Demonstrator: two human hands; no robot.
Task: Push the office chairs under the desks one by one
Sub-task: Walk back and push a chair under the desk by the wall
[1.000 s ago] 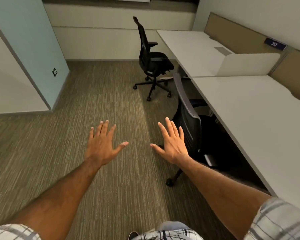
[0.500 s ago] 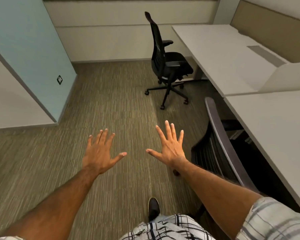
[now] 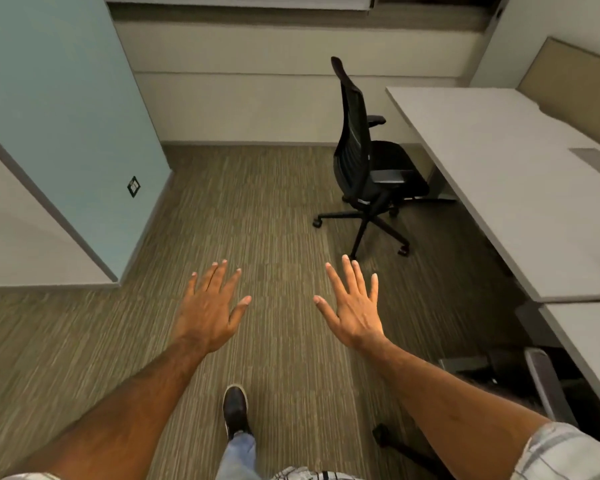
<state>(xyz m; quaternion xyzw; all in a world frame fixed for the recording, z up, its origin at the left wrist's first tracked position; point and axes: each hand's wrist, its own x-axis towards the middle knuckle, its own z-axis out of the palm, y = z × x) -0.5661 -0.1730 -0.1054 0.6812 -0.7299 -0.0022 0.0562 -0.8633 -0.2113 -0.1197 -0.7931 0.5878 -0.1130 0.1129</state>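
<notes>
Head view: two chairs (image 3: 364,161), two desks (image 3: 499,174).

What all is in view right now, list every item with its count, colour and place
office chair: one, black, standing out on the carpet, facing the far desk
tucked chair: one, dark with grey back, under the near desk at lower right
desks: two, pale grey, along the right side
divider panel: one, tan, behind the far desk
carpet: striped olive-brown, whole floor
blue wall: one, left, with a small dark plate
shoe: one, black, bottom centre
left hand: open, empty
right hand: open, empty
</notes>
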